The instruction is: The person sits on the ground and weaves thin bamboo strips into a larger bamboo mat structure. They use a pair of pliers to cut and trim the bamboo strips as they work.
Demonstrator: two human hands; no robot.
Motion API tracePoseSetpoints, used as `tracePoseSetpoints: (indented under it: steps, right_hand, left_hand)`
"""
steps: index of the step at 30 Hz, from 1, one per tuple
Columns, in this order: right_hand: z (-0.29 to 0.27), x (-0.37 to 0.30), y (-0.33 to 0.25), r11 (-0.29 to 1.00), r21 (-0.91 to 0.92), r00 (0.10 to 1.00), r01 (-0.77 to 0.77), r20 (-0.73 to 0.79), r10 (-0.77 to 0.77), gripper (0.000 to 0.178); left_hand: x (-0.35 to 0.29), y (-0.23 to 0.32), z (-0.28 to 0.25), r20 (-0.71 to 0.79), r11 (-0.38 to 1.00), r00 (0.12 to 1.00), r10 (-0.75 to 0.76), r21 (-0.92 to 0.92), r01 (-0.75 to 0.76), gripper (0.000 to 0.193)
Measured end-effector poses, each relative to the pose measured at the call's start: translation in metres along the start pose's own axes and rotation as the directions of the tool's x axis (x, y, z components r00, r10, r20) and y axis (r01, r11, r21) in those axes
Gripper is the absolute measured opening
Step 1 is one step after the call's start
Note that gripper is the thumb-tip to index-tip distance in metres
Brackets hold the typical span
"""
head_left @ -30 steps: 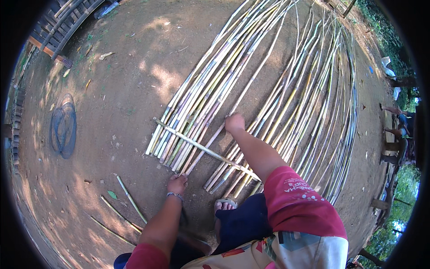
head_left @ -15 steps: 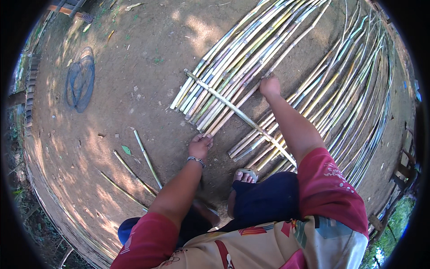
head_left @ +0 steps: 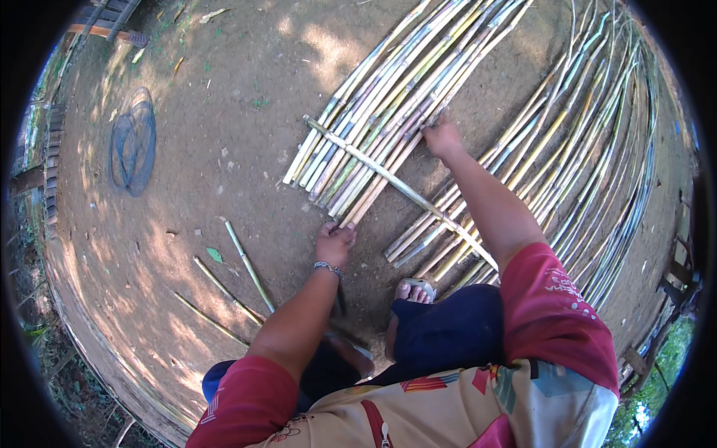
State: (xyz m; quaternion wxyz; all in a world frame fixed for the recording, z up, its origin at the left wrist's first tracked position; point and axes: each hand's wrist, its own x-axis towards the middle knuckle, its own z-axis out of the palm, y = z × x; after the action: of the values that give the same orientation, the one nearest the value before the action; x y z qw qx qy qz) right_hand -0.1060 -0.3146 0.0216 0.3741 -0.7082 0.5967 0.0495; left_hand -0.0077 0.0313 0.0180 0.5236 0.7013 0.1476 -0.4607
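Observation:
Long jointed poles that look like bamboo (head_left: pixel 388 112) lie side by side on the ground, their near ends roughly level. One bamboo pole (head_left: pixel 401 160) makes the right edge of this row, against its neighbours. My right hand (head_left: pixel 442 136) is closed on that pole partway up its length; its fingertips are partly hidden. At the pole's near end, my left hand (head_left: pixel 334 243) has its fingers curled against the butt. A thinner crosswise pole (head_left: pixel 403 192) lies between my hands, by the near ends of the row and of a second group.
A looser spread of bamboo poles (head_left: pixel 549 160) fans out on the right. Short cut sticks (head_left: pixel 246 257) lie left of my left arm. A dark mesh net (head_left: pixel 133 145) rests on the dirt at far left. My sandalled foot (head_left: pixel 415 290) stands near the crosswise pole.
My right hand has moved left, bringing the edge pole in against the row and narrowing the gap. My left hand has stayed at its near end.

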Motion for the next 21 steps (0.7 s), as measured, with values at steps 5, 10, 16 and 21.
tracePoseSetpoints:
  steps: [5, 10, 16, 21]
  right_hand:
    - [0.001, 0.0, 0.007, 1.0, 0.004, 1.0, 0.004, 0.017, -0.004, 0.091]
    - [-0.005, -0.005, -0.002, 1.0, -0.015, 1.0, 0.014, 0.027, -0.014, 0.089]
    - [-0.005, -0.006, -0.005, 1.0, -0.021, 1.0, -0.003, 0.013, 0.003, 0.088]
    - [-0.005, -0.004, -0.017, 0.998, 0.026, 0.998, -0.055, 0.043, 0.054, 0.09]
  left_hand:
    - [-0.019, 0.006, 0.008, 0.03, 0.376, 0.741, 0.671, 0.847, -0.375, 0.046]
    - [-0.025, 0.053, 0.051, 0.597, 0.091, 0.514, 0.616, 0.594, -0.799, 0.037]
    - [-0.004, 0.038, 0.11, 0.326, 0.874, 0.945, 0.035, 0.448, -0.187, 0.041]
    - [0.029, 0.004, 0.14, 0.227, 0.988, 0.969, -0.093, 0.143, 0.062, 0.052]
